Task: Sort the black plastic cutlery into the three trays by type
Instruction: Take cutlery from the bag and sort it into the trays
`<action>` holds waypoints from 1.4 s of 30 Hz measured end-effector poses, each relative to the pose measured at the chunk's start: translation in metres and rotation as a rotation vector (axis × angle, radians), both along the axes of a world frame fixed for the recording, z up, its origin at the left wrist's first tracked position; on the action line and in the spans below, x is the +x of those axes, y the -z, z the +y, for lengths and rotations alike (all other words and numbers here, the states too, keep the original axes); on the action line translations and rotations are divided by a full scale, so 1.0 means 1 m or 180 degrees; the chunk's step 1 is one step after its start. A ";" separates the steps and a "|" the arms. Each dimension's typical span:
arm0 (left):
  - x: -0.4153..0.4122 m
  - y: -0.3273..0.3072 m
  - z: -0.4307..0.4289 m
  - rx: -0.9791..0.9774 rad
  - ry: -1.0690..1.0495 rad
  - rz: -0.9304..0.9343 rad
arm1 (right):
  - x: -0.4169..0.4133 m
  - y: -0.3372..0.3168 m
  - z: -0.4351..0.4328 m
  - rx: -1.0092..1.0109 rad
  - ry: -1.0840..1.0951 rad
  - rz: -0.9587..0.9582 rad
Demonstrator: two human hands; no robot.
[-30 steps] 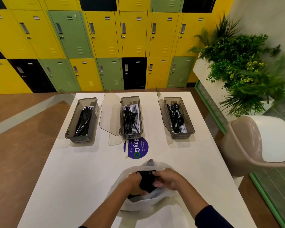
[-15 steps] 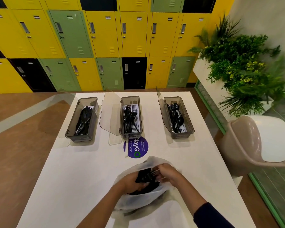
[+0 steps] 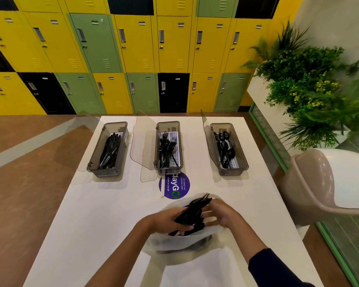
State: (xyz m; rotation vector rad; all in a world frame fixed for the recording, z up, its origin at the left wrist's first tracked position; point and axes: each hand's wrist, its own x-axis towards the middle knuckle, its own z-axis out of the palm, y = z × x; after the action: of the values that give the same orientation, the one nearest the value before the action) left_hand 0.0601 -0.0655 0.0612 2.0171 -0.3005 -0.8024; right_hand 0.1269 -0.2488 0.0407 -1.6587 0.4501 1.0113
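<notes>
Three smoky plastic trays stand in a row at the far end of the white table (image 3: pixel 91 224). The left tray (image 3: pixel 95 162) holds knives, the middle tray (image 3: pixel 157 141) forks, the right tray (image 3: pixel 244 160) spoons. Near me lies a translucent white bag (image 3: pixel 180 243) with black cutlery inside. My left hand (image 3: pixel 164 222) grips a bundle of black cutlery (image 3: pixel 193 210) lifted partly out of the bag, tips pointing away. My right hand (image 3: pixel 222 214) is at the bundle's right side with fingers spread against it.
Clear hinged lids stand open left of each tray, such as the lid (image 3: pixel 142 146) by the middle one. A purple round sticker (image 3: pixel 174 185) lies on the table before the middle tray. A beige chair (image 3: pixel 330 183) and a planter (image 3: pixel 311 90) stand to the right; lockers (image 3: pixel 133 54) behind.
The bundle of cutlery has risen out of the bag in my left hand and tilted forward. My right hand has loosened from a closed grip to spread fingers.
</notes>
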 end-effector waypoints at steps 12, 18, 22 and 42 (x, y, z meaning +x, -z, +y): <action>0.028 -0.048 -0.004 -0.2138 -0.1222 0.0492 | -0.022 -0.005 0.013 -0.0880 -0.2208 -0.0369; 0.036 -0.049 -0.009 -0.2548 -0.2033 0.0574 | -0.012 -0.038 0.010 -0.0330 -0.2145 -0.0408; 0.035 -0.042 -0.010 -0.2474 -0.2311 0.0595 | 0.004 -0.076 0.007 -0.0017 -0.1670 -0.0737; 0.029 -0.035 -0.019 -0.1967 -0.2413 0.0341 | 0.029 -0.111 0.046 -0.0524 -0.0141 -0.3506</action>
State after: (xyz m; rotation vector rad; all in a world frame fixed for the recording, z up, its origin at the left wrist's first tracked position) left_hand 0.0892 -0.0845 0.0967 1.3300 0.2544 -0.2742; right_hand 0.1557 -0.2026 0.1514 -2.0878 -0.2526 -0.0171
